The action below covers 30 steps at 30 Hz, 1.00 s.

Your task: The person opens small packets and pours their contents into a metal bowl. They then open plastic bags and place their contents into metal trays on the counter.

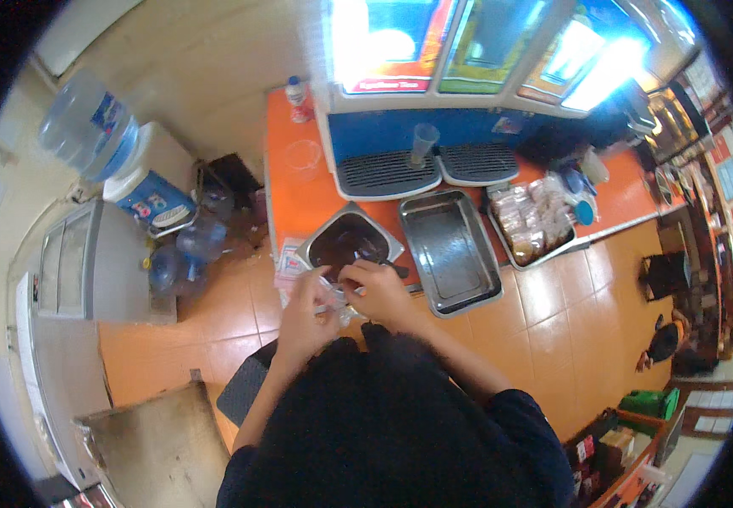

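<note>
My left hand (308, 312) and my right hand (376, 292) meet at the near edge of the orange counter (287, 190). Between them they grip a clear plastic bag (341, 311); its contents are too small to tell. Just beyond my fingers is a square steel pan (392, 246) with something dark brown inside. A dark handle (398, 269) lies over its right corner, beside my right hand. To the right sits a rectangular metal tray (452, 247) with a wet-looking bottom. Another tray (525, 263) holds several clear-wrapped packets (528, 209).
A drinks dispenser with drip trays (389, 181) and a plastic cup (425, 140) stands behind the pans. A water dispenser (150, 159) and large empty bottles (182, 260) are at left. A wooden board-like surface (157, 444) is lower left. Another person (665, 340) is far right.
</note>
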### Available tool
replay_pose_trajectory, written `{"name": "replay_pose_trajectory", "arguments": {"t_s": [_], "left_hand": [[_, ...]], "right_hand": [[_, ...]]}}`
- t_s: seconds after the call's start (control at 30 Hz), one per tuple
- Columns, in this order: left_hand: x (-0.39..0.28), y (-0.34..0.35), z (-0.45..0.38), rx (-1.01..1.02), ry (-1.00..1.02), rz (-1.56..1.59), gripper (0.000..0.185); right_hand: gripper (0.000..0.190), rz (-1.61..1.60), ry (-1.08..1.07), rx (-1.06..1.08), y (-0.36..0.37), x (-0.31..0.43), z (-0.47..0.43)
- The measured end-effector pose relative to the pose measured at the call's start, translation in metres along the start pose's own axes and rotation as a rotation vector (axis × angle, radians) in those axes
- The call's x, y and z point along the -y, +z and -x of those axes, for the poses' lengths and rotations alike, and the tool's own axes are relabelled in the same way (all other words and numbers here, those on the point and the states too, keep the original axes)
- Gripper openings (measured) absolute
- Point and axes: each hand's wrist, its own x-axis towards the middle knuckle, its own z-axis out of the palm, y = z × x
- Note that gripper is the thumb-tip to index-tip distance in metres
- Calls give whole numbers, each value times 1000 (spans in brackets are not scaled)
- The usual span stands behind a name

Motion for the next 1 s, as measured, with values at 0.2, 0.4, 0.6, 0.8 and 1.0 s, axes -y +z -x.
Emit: {"name": "replay_pose_trajectory", "arguments": {"t_s": [0.2,0.4,0.6,0.8,1.0], "left_hand": [[20,-5,-4,119,-21,168,77],[11,15,0,-166,246,-328,81],[13,35,6,-140,82,197,61],[39,8,0,-366,15,178,61],[71,-3,-35,-459,-211,116,61]], "right_hand": [[5,-84,18,-81,-18,8,3],[10,77,122,-61,7,7,16],[20,12,223,-74,18,2,21],[34,694,201,-399,-13,-33,21],[27,-17,425,-316,8,-79,15]]}}
